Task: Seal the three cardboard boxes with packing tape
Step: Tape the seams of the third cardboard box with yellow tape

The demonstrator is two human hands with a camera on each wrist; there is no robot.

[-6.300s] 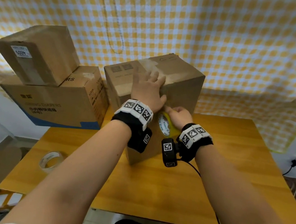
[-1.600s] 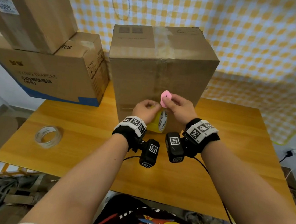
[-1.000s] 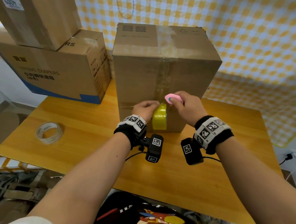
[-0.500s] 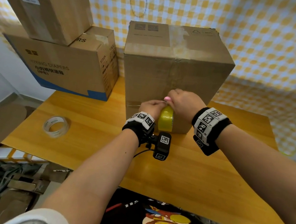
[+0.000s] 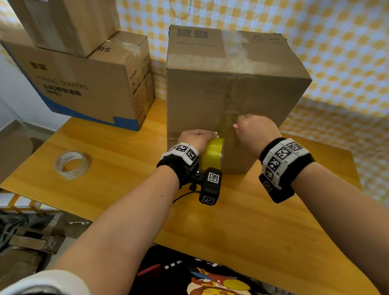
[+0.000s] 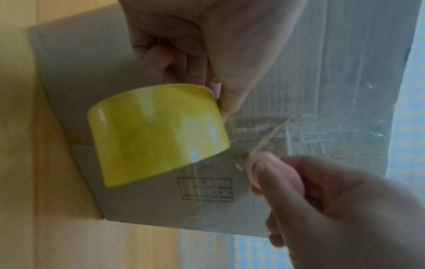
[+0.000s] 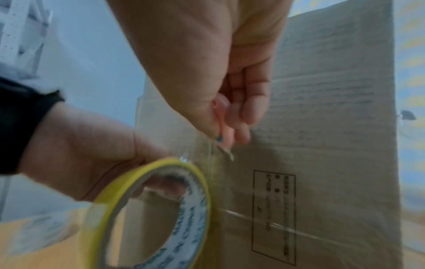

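Against the near face of the tall cardboard box (image 5: 232, 98), low down, both hands work close together. The left hand (image 5: 195, 139) has its fingers curled through the core of a yellow packing tape roll (image 5: 212, 155), holding it on edge just beside the cardboard; the right wrist view shows those fingers inside the white printed core. A stretch of clear tape runs from the roll up the box's front, over the taped seam that continues across the top flaps. Just above and to the right of the left hand, the right hand (image 5: 254, 132) pinches a small pink cutter (image 7: 220, 116) between thumb and curled fingers, its tip at the tape strip right above the roll. Whether the strip is cut through cannot be told, as the wrist views are blurred there.

Beyond the left hand and further left, two more cardboard boxes are stacked: a wide box with blue printing (image 5: 82, 87) at the desk's far left edge, and a smaller box with a white label (image 5: 59, 5) lying tilted on top of it. Left of the left wrist, well apart from it, a roll of clear tape (image 5: 72, 165) lies flat on the wooden desk (image 5: 240, 224). A yellow-and-white checked cloth (image 5: 343, 43) hangs behind the boxes.
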